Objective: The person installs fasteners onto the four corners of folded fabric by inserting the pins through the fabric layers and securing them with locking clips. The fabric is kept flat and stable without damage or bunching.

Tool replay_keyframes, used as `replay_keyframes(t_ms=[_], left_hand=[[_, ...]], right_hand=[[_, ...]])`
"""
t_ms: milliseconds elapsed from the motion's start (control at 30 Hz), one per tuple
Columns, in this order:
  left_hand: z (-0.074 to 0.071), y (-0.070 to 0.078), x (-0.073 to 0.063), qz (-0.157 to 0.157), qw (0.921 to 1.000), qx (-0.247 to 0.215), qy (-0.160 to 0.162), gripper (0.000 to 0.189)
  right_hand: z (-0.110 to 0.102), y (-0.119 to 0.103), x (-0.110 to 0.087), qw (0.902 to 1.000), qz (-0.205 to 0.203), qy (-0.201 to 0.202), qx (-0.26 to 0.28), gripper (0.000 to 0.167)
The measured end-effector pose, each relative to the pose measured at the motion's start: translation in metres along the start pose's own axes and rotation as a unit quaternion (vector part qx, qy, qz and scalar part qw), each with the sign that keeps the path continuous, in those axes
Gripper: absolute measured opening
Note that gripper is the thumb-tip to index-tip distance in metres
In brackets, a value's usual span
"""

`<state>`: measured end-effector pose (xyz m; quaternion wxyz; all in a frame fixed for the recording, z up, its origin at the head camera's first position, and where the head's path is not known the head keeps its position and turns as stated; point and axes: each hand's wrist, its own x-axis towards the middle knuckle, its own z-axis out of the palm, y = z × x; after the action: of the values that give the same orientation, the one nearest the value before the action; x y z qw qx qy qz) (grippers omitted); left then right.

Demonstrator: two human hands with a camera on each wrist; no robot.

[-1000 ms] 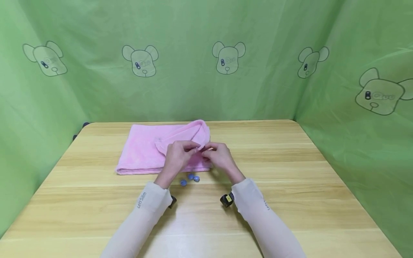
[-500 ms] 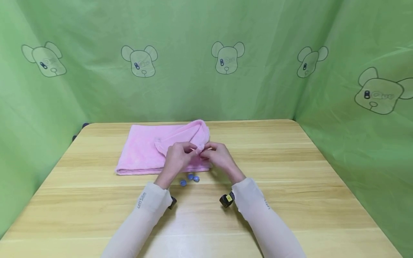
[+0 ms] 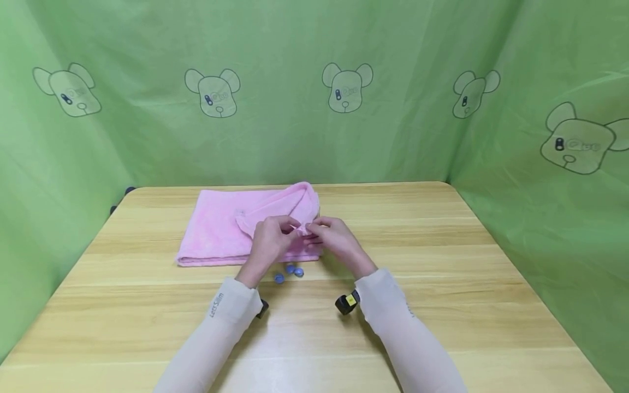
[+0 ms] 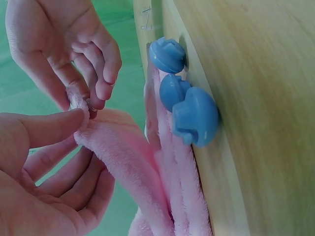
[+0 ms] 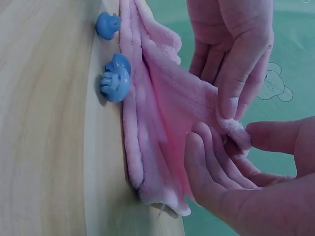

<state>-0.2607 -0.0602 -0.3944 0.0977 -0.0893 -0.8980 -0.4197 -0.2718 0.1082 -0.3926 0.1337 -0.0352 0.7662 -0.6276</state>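
A pink plush towel [image 3: 211, 229] lies folded on the table, with its right-hand corner raised between the hands. My left hand [image 3: 269, 240] pinches the raised edge between thumb and fingers. Opposite it, my right hand [image 3: 334, 240] pinches the tip of that same corner, thumb on the edge and fingers beneath. In the right wrist view a small shiny bit [image 5: 224, 139] shows at the cloth by the right fingers; I cannot tell what it is. Three blue mushroom-shaped plastic caps [image 4: 197, 117] with notched stems lie just in front of the towel's near fold.
The wooden table [image 3: 442, 305] stretches out around the towel. Green curtains [image 3: 280, 147] with bear-head prints stand behind it and at both sides. A thin pin-like piece [image 5: 161, 211] pokes out near the towel's lower corner in the right wrist view.
The right hand has shifted slightly and turned, its thumb and fingers moving over the towel's corner. My left hand keeps its pinch in place. The blue caps have stayed where they were.
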Motion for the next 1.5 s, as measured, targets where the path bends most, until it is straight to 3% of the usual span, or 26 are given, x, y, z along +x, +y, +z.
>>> replay_keyframes(t_ms=[333, 633, 933, 1000, 1133, 1300, 1500], left_hand=[[-0.001, 0.001, 0.0, -0.003, 1.0, -0.003, -0.008, 0.013], [-0.005, 0.001, -0.001, -0.006, 0.9996, 0.004, -0.028, 0.015], [-0.027, 0.004, 0.001, -0.047, 0.9969, 0.011, -0.062, 0.014], [-0.033, 0.004, 0.002, -0.055, 0.9951, 0.011, -0.082, 0.01], [-0.044, 0.004, 0.003, -0.059, 0.9831, 0.035, -0.17, 0.009], [-0.049, 0.002, 0.001, -0.057, 0.9531, 0.084, -0.285, 0.009], [-0.045, 0.0, -0.004, -0.086, 0.9265, 0.098, -0.353, 0.009]], right_hand=[[0.006, 0.0, 0.002, 0.9996, 0.016, 0.022, 0.013, 0.017], [0.007, 0.001, 0.003, 0.999, 0.018, 0.036, 0.017, 0.022], [0.008, 0.003, 0.002, 0.9985, 0.007, 0.04, 0.035, 0.022], [0.008, 0.002, 0.002, 0.9984, 0.005, 0.045, 0.033, 0.022], [0.007, 0.003, 0.002, 0.9983, 0.0, 0.054, 0.024, 0.022], [0.006, 0.004, 0.002, 0.9981, 0.005, 0.055, 0.026, 0.022], [0.007, 0.003, 0.002, 0.9981, 0.009, 0.054, 0.029, 0.021]])
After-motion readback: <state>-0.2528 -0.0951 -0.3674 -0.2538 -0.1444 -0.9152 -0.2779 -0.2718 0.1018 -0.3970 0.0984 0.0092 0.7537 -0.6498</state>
